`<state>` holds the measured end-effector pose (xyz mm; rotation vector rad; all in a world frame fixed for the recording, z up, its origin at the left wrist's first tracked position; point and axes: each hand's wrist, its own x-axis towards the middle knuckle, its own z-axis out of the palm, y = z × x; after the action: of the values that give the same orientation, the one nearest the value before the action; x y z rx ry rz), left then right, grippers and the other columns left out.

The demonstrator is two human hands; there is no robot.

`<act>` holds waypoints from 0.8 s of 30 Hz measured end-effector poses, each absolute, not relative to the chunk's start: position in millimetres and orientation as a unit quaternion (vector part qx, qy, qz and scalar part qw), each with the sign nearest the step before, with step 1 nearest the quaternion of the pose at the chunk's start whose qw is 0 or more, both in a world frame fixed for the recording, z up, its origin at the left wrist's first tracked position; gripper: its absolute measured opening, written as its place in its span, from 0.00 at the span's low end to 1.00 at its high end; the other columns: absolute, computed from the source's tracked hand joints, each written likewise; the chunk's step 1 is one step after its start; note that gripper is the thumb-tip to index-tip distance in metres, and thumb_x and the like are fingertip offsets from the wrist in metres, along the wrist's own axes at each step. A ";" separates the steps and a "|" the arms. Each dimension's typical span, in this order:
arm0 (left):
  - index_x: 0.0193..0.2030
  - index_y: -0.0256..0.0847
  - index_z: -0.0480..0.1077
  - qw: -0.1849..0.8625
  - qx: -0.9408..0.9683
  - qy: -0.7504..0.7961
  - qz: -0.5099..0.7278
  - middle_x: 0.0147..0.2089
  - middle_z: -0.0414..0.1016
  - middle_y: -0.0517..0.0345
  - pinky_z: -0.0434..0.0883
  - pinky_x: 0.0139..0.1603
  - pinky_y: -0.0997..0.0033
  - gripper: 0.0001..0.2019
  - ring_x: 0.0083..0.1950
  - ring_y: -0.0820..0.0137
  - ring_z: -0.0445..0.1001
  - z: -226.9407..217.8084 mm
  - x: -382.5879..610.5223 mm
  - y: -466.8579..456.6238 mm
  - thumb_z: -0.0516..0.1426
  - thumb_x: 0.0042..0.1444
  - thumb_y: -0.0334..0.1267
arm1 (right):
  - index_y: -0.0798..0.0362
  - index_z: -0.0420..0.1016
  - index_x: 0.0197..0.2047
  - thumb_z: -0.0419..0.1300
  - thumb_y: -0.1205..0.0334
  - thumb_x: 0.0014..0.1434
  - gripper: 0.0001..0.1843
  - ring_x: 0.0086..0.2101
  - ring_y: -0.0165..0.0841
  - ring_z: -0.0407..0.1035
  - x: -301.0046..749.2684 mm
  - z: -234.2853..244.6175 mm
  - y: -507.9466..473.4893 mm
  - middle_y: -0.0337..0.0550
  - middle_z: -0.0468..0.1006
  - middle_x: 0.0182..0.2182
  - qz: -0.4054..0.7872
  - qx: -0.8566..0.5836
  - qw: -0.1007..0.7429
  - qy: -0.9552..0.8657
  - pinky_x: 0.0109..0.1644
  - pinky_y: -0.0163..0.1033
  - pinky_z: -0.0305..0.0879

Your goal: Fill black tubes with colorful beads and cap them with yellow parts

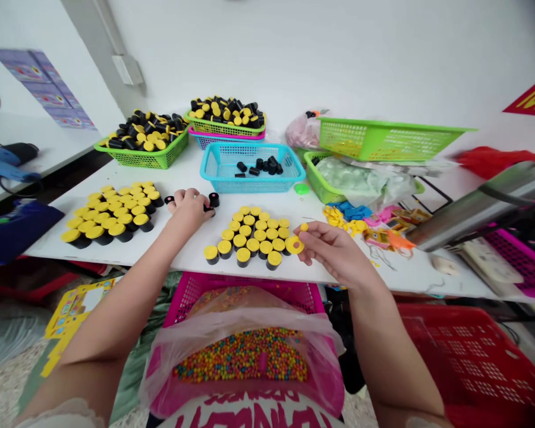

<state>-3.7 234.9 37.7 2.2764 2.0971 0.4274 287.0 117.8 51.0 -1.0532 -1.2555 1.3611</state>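
Observation:
My left hand [188,205] rests on the white table [182,249] with its fingers curled over a small black tube [208,208]; another black tube [214,199] stands just beside it. My right hand [327,245] pinches a yellow cap [295,245] at the right edge of a cluster of yellow-capped black tubes [252,238]. A second, larger group of yellow-capped tubes [113,214] stands to the left of my left hand.
A blue basket [289,172] holds a few black tubes. Green baskets [160,157] and a stacked one [225,126] are full of capped tubes. An open bag of coloured beads [245,356] sits in a pink basket on my lap. Loose yellow caps [339,217] lie right.

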 end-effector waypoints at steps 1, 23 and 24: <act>0.43 0.39 0.72 0.029 0.740 0.661 0.124 0.54 0.71 0.39 0.63 0.53 0.43 0.10 0.60 0.44 0.64 47.0 -5.2 227.0 0.57 0.58 0.41 | 0.55 0.77 0.38 0.69 0.54 0.53 0.14 0.22 0.25 0.69 283.9 54.0 116.2 0.37 0.76 0.25 0.563 -0.424 0.489 -0.515 0.24 0.31 0.64; 0.52 0.42 0.58 0.138 0.879 0.284 0.358 0.46 0.66 0.48 0.66 0.51 0.57 0.10 0.50 0.62 0.64 39.7 33.4 91.5 0.46 0.66 0.39 | 0.51 0.66 0.30 0.67 0.52 0.56 0.16 0.17 0.22 0.57 201.7 32.6 84.5 0.29 0.67 0.18 0.645 -0.359 0.514 -0.437 0.21 0.30 0.55; 0.51 0.42 0.59 0.161 0.875 0.282 0.360 0.46 0.67 0.48 0.64 0.52 0.56 0.09 0.49 0.62 0.63 38.4 33.6 90.9 0.44 0.67 0.40 | 0.51 0.64 0.30 0.66 0.52 0.57 0.16 0.17 0.23 0.57 200.9 32.5 82.6 0.29 0.67 0.17 0.640 -0.357 0.517 -0.443 0.21 0.30 0.55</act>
<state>33.6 90.9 38.4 2.4976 0.8061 1.0280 200.9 82.6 32.5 -0.8573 -1.0638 1.5363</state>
